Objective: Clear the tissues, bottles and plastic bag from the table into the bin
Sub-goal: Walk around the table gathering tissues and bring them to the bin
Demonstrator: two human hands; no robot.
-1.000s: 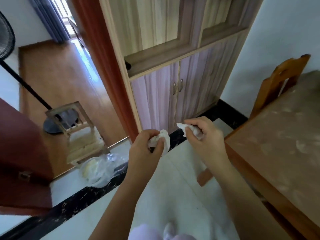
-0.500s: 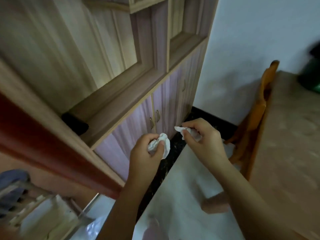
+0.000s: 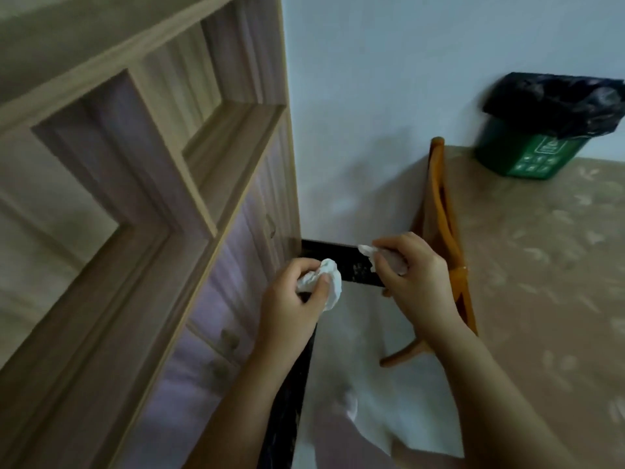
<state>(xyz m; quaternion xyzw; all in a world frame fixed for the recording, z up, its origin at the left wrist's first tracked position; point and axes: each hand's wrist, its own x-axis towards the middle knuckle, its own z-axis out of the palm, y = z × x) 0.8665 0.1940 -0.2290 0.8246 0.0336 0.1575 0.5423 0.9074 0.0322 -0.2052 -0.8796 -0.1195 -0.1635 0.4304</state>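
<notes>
Two crumpled tissues are what I have in hand from the head camera, one in each fist. My left hand (image 3: pixel 297 299) is curled around a white tissue wad (image 3: pixel 326 282), thumb pressed across it, with part of the wad bulging out past the fingers toward the right. My right hand (image 3: pixel 416 282) pinches a second tissue (image 3: pixel 370 253) between thumb and forefinger; a white corner of it sticks out to the left, and the rest is bunched inside the closed fingers. Both hands hang in the air over the pale floor (image 3: pixel 355 333), near each other but not touching.

Off to my right is the table (image 3: pixel 541 282), covered in a beige patterned cloth. At its far corner against the wall stands the bin (image 3: pixel 527 154), green with white symbols on its front, lined with a black bag (image 3: pixel 554 103) whose edge folds down over the rim. The bin is well apart from both hands. I cannot see any bottles or a plastic bag on the part of the table that shows.

An orange wooden chair (image 3: pixel 443 231) stands pushed against the table's left edge, just behind my right hand. To my left runs a wooden cabinet (image 3: pixel 189 204) with open shelves above and pale doors below, and a black skirting strip (image 3: pixel 341 262) lies along the base of the wall behind my hands. Everything is somewhat blurred.
</notes>
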